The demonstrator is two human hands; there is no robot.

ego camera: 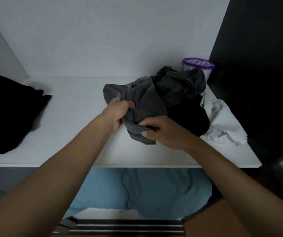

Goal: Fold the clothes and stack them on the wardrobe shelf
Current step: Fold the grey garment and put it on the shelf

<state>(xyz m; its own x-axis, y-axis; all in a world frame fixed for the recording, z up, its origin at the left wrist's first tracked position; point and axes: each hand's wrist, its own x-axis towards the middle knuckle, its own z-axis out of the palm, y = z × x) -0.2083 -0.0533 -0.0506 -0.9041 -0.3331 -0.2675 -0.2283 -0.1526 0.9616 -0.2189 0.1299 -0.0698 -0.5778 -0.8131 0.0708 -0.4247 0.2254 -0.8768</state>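
Forearms [52, 177] extend from lower frame | left hand [120, 111] grips grey garment [146, 100] | right hand [164, 132] pinches its lower fold | garment at centre-right of white shelf [69, 120], touching black garment [188, 117]

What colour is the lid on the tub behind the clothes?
Purple lid, dotted with pale holes; head view.

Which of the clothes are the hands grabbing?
The lighter grey garment at the heap's front: the left hand and right hand both grip it. The black garment and white garment beside it aren't held.
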